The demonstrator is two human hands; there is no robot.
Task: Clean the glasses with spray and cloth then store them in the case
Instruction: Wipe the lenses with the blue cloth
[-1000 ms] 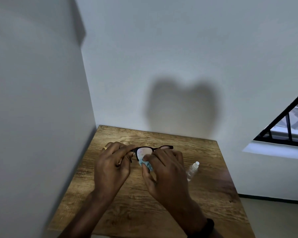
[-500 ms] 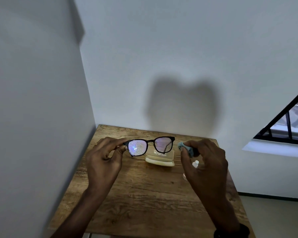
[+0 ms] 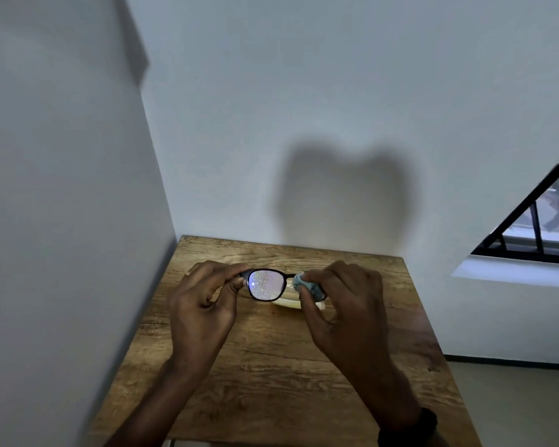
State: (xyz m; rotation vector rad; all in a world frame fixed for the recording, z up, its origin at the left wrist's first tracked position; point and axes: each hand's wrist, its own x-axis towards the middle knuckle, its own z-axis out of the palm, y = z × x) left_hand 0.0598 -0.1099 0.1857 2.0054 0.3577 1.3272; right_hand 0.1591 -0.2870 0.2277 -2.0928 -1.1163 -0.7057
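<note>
— So what has changed?
— The right hand (image 3: 346, 304), pinching the crumpled light-blue cloth (image 3: 307, 284), now covers one lens; the left hand (image 3: 204, 304) still grips the black-framed glasses (image 3: 267, 284) above the cream case (image 3: 288, 301)

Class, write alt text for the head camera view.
Above a wooden table, the left hand holds black glasses by one end while the right hand presses a blue cloth on the other lens. A pale case lies beneath.

One glasses (image 3: 267, 284), one cloth (image 3: 309, 285), one case (image 3: 292, 301).
</note>
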